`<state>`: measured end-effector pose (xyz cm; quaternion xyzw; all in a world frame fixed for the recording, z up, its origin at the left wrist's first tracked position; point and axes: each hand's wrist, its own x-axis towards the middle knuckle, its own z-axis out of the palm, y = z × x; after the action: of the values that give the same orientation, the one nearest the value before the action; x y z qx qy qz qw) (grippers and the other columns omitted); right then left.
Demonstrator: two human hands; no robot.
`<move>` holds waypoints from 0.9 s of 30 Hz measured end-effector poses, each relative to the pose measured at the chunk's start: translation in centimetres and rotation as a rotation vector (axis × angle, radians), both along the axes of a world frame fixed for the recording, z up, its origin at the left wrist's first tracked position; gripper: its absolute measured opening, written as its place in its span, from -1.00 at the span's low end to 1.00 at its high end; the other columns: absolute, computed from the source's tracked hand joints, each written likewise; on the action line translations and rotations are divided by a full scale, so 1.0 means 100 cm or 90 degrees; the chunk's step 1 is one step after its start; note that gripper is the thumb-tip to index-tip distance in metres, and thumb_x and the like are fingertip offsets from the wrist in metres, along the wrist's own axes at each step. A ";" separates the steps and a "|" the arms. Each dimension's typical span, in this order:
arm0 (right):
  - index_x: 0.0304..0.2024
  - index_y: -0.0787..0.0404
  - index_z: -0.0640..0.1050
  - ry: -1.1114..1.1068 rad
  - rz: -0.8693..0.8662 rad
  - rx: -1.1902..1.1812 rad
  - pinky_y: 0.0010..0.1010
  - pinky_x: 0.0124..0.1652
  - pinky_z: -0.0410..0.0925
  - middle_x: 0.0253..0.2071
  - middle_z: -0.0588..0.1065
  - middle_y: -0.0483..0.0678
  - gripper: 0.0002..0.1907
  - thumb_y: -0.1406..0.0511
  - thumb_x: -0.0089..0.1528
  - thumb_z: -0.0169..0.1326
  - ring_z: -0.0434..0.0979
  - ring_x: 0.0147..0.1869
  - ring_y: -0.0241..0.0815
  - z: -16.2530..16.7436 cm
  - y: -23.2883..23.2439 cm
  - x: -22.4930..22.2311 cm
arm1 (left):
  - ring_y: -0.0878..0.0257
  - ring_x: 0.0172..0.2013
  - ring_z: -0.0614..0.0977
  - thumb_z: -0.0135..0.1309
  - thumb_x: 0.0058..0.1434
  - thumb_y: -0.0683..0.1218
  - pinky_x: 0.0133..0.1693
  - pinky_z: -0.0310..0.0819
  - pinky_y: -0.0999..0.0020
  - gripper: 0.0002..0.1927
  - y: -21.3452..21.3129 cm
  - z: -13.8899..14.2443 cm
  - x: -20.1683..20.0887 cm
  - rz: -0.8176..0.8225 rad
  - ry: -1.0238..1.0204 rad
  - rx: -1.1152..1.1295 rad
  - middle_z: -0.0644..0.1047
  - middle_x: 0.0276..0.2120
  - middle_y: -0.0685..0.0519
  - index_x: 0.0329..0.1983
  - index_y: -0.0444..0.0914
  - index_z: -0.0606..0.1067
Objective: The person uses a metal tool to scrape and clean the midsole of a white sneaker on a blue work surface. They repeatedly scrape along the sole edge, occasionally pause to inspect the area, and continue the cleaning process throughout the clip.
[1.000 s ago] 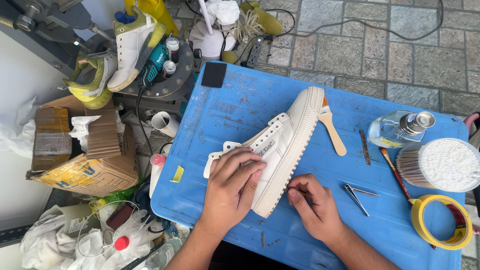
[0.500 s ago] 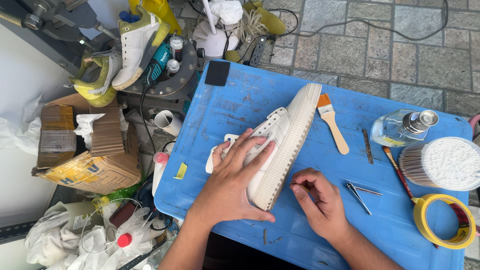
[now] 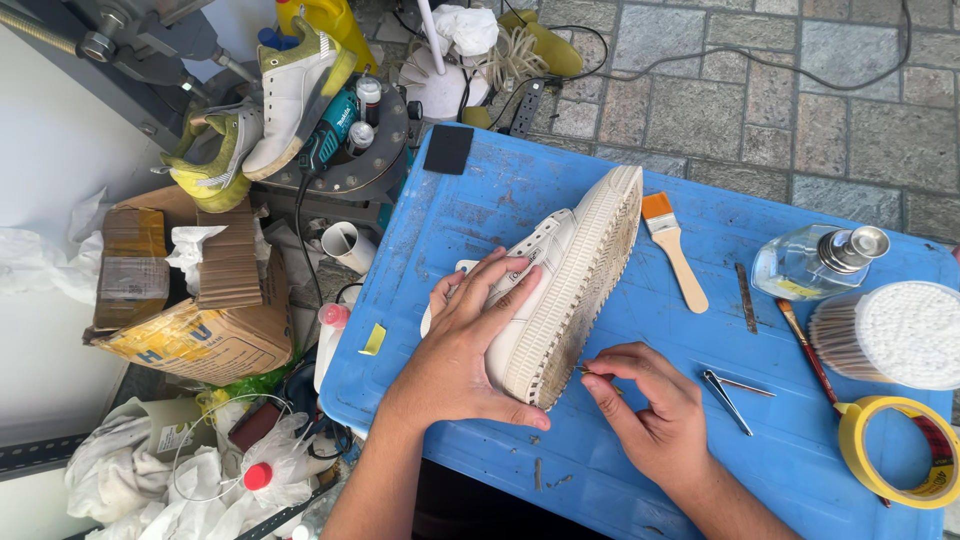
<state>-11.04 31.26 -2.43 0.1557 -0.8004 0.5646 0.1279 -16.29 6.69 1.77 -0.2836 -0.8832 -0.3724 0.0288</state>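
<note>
Lying on its side near the middle of the frame, a white sneaker (image 3: 560, 280) rests on a blue table (image 3: 480, 190), its dirty sole turned to the right and its toe pointing toward the upper right. The left hand (image 3: 465, 345) lies flat on the shoe's upper, fingers spread and pressing it down. The right hand (image 3: 655, 415), just right of the heel end, pinches a small thin metal tool between thumb and forefinger, its tip at the sole's edge; the other fingers are curled.

Right of the right hand lie metal tweezers (image 3: 728, 398). Above them, beside the sole, is a paintbrush (image 3: 675, 250) with a wooden handle. Toward the right edge stand a glass bottle (image 3: 815, 262), a round tub of cotton swabs (image 3: 890, 335) and, lower right, a roll of yellow tape (image 3: 900, 450). At upper left, off the table, another white shoe (image 3: 295, 95) and a cardboard box (image 3: 190, 330) sit among clutter.
</note>
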 end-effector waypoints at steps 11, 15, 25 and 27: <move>-0.15 0.30 0.64 -0.047 0.105 -0.038 -0.49 -0.20 0.50 -0.17 0.62 0.00 -0.81 0.45 0.18 0.26 0.67 -0.17 -0.22 0.005 0.000 0.002 | -0.10 0.57 0.16 0.36 -0.54 0.52 0.47 -0.22 -0.23 0.39 -0.002 -0.002 -0.001 -0.021 -0.001 0.012 0.24 0.51 -0.05 0.48 -0.05 0.40; -0.15 0.30 0.63 -0.059 0.122 -0.025 -0.47 -0.23 0.53 -0.14 0.59 0.01 -0.83 0.44 0.18 0.24 0.69 -0.18 -0.21 0.008 -0.003 0.003 | -0.11 0.56 0.17 0.37 -0.51 0.53 0.46 -0.21 -0.25 0.37 -0.003 -0.002 0.003 -0.011 0.011 0.004 0.25 0.50 -0.05 0.48 -0.05 0.41; -0.16 0.30 0.57 -0.026 0.038 0.050 -0.38 -0.11 0.51 -0.13 0.61 0.03 -0.85 0.45 0.20 0.19 0.67 -0.06 -0.12 0.018 0.033 0.033 | -0.13 0.49 0.18 0.24 -0.38 0.64 0.27 -0.03 -0.22 0.30 0.048 -0.011 0.046 0.090 0.151 -0.106 0.24 0.44 -0.09 0.45 -0.02 0.35; -0.17 0.30 0.57 -0.039 0.033 0.055 -0.41 -0.16 0.52 -0.13 0.60 0.04 -0.85 0.45 0.20 0.20 0.67 -0.08 -0.13 0.017 0.037 0.040 | -0.12 0.49 0.18 0.23 -0.36 0.65 0.27 -0.04 -0.25 0.31 0.049 -0.013 0.049 0.097 0.164 -0.115 0.23 0.45 -0.08 0.47 -0.02 0.33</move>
<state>-7.07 34.94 -0.72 0.1643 -0.8233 0.5371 0.0824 -11.42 11.59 0.52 -0.2629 -0.9209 -0.2490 0.1445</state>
